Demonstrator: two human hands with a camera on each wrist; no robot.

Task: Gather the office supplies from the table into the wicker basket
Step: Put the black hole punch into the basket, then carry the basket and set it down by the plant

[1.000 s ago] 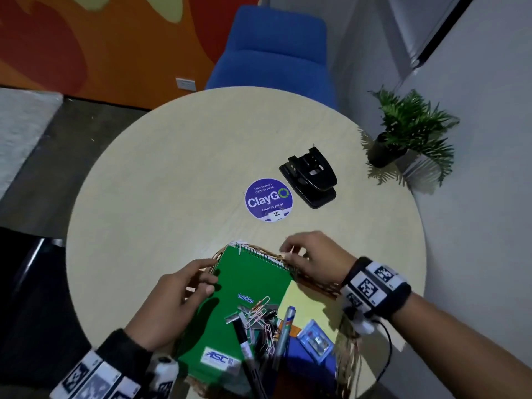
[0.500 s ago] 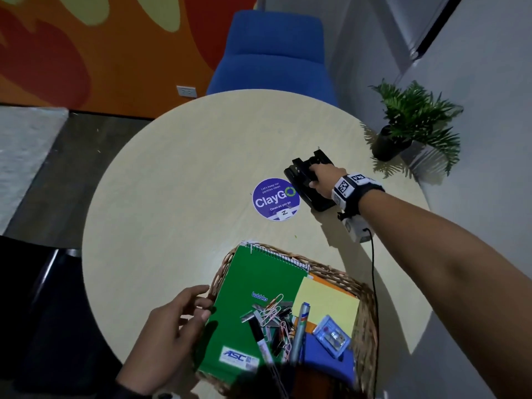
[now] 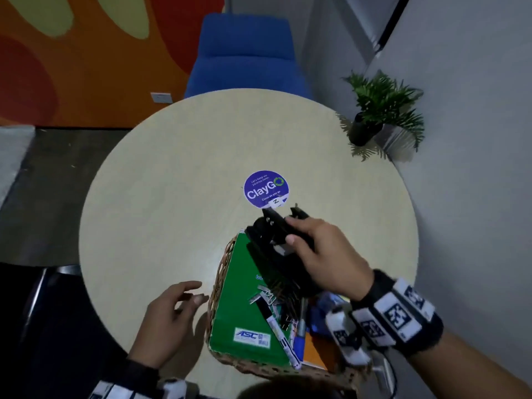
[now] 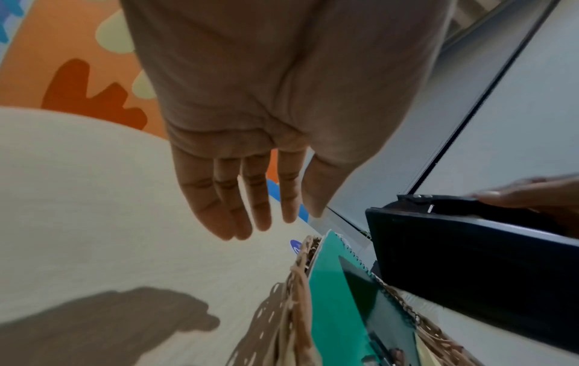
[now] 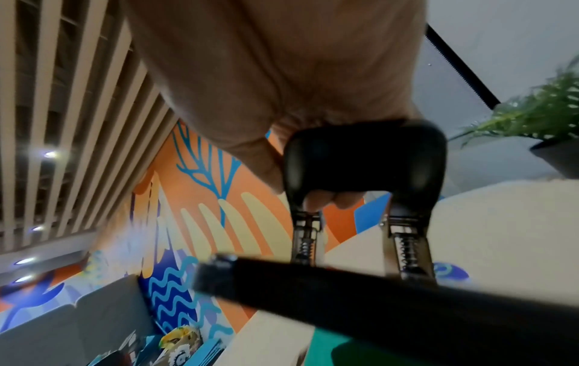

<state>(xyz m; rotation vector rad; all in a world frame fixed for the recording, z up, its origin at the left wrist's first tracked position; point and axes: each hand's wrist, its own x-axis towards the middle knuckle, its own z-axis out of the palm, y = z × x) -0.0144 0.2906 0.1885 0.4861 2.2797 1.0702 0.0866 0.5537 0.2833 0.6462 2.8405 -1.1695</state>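
Note:
My right hand (image 3: 313,249) grips a black hole punch (image 3: 273,234) by its lever and holds it tilted in the air above the far end of the wicker basket (image 3: 218,272). The right wrist view shows the hole punch (image 5: 363,158) with my fingers curled round its handle. In the basket lie a green spiral notebook (image 3: 239,306), paper clips (image 3: 267,295), markers and coloured pads. My left hand (image 3: 169,315) hovers over the table just left of the basket, fingers relaxed and holding nothing. From the left wrist, the hand (image 4: 250,198) shows straight fingers, with the hole punch (image 4: 470,267) above the basket (image 4: 294,309).
The round beige table (image 3: 172,197) carries a purple ClayGo sticker (image 3: 266,188) beyond the basket. A potted plant (image 3: 380,110) stands at the table's far right edge by the wall. A blue chair (image 3: 244,53) sits behind the table.
My right hand reached out to the hole punch on the table, took hold of it and carried it back over the basket. The left hand came off the notebook's edge.

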